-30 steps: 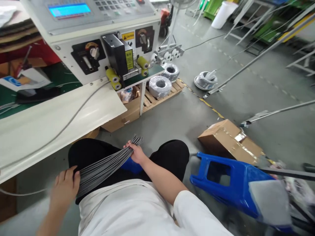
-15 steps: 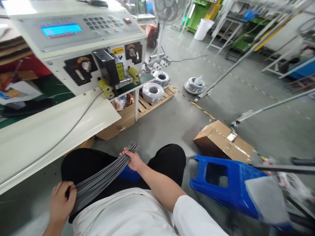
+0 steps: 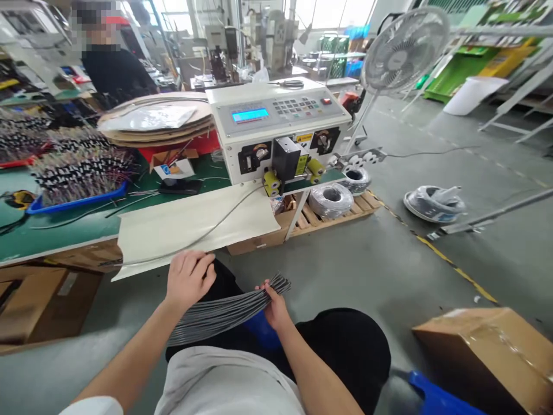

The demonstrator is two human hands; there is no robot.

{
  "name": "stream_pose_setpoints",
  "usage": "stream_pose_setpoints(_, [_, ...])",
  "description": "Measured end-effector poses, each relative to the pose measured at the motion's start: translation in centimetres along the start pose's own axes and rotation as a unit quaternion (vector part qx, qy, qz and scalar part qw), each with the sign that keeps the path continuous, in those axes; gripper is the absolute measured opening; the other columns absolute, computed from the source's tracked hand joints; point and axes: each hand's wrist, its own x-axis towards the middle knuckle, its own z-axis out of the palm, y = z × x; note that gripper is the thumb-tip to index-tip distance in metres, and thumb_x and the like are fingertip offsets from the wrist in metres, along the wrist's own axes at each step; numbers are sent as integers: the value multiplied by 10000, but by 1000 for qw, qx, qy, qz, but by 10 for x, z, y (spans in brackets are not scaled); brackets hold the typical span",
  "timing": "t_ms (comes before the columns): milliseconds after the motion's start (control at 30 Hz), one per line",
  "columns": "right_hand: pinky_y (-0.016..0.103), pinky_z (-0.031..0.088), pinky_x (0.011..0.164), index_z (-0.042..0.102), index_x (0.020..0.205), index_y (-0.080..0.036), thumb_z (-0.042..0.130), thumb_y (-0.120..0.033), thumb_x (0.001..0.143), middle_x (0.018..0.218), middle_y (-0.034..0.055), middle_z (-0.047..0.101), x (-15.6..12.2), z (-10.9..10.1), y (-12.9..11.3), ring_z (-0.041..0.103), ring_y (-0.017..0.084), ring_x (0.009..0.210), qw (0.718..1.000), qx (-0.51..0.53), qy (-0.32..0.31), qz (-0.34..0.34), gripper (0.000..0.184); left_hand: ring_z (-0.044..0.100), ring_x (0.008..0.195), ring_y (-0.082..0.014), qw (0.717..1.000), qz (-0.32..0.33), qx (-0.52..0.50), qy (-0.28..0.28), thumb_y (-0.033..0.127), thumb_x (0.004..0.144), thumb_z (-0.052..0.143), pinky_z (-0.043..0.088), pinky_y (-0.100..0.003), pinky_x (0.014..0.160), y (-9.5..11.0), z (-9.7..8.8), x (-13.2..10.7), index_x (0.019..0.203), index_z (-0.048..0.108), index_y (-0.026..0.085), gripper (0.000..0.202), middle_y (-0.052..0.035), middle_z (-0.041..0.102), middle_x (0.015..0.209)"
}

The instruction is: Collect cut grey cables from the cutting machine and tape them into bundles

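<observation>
My right hand (image 3: pixel 276 306) is closed around one end of a bundle of grey cables (image 3: pixel 216 316), whose cut tips stick out past the fingers. The bundle lies across my lap, its other end spreading to the left. My left hand (image 3: pixel 189 278) is raised off the bundle, beside the front edge of a cream chute (image 3: pixel 147 233). Its fingers are loosely bent and apart, with nothing visible in them. A single grey cable (image 3: pixel 224 218) runs along the chute from the rollers of a wire cutting machine (image 3: pixel 280 124); the hand is close to it, contact unclear.
A blue tray (image 3: pixel 78 199) of bundled wires stands on the green bench at left. Wrapped cable coils (image 3: pixel 330 200) sit on a pallet below the machine. A fan (image 3: pixel 397 57) stands behind, a cardboard box (image 3: pixel 488 346) at right. A person (image 3: pixel 116 69) is at the back left.
My left hand has let go of the bundle's left end and moved up to the chute's edge. The right hand still grips the bundle. The view has swung left and up.
</observation>
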Motion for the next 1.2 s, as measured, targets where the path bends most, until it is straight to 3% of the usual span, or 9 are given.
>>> stream_pose_setpoints(100, [349,514,855,691,887,-242,854,-306,692,749,-44,645,-1,-1,-1,679,186,848,1000,-12,-1,-1,262,505,1195,-329,994,-94,-4,-50,385,911,558,415,-487,1002,-8,0,31,1369,489,207,496,-161,575,1230])
stream_pose_setpoints(200, [350,518,834,705,900,-256,856,-324,689,750,-37,644,0,-2,-2,682,192,844,1000,-24,8,-4,268,466,1245,-343,987,-129,-31,-90,481,947,481,409,-493,1027,-13,5,45,1468,369,190,608,-181,538,1298])
stream_pose_setpoints(367, [370,530,833,729,957,-270,858,-394,678,789,-13,666,0,-1,-3,689,214,878,998,-66,19,-2,331,496,1191,-327,981,-150,-26,-118,540,961,428,438,-441,959,-16,14,55,1471,359,189,623,-168,562,1272])
stream_pose_setpoints(533, [386,538,862,734,987,-267,845,-381,698,813,-2,679,1,-2,-4,692,227,912,997,-69,19,-5,330,527,1119,-303,978,-145,-13,-152,562,965,405,451,-389,851,-13,13,55,1394,454,209,557,-139,588,1229])
stream_pose_setpoints(667, [396,540,880,732,963,-256,853,-345,691,791,-12,686,3,-4,-3,703,222,903,998,-52,25,3,311,567,974,-243,983,-112,-34,-142,465,991,405,449,-351,797,-12,7,37,1142,608,228,347,-93,636,1039])
stream_pose_setpoints(867, [393,544,871,724,959,-225,865,-295,661,812,1,721,4,0,-3,716,221,878,999,-42,30,6,338,590,925,-230,995,-77,-13,-57,332,972,474,452,-380,841,-5,5,-1,1039,650,222,218,-87,665,964])
stream_pose_setpoints(1000, [394,541,884,721,971,-207,849,-288,671,901,29,752,4,2,-3,716,216,886,998,-41,37,16,336,583,865,-195,986,-36,-61,-152,309,975,473,452,-334,761,28,7,-40,1053,659,244,212,-66,670,947])
stream_pose_setpoints(1100, [387,530,913,719,972,-206,829,-276,687,958,34,762,4,1,-2,711,207,908,999,-45,30,10,313,571,868,-182,967,-44,-83,-237,306,989,453,427,-304,690,52,6,-72,1045,662,255,223,-46,665,926])
stream_pose_setpoints(1200, [394,523,930,713,984,-210,817,-270,694,1007,41,763,4,0,-1,709,215,949,998,-52,32,18,313,569,895,-175,949,-52,-92,-296,309,993,448,421,-300,679,60,3,-96,1054,665,259,231,-43,657,939])
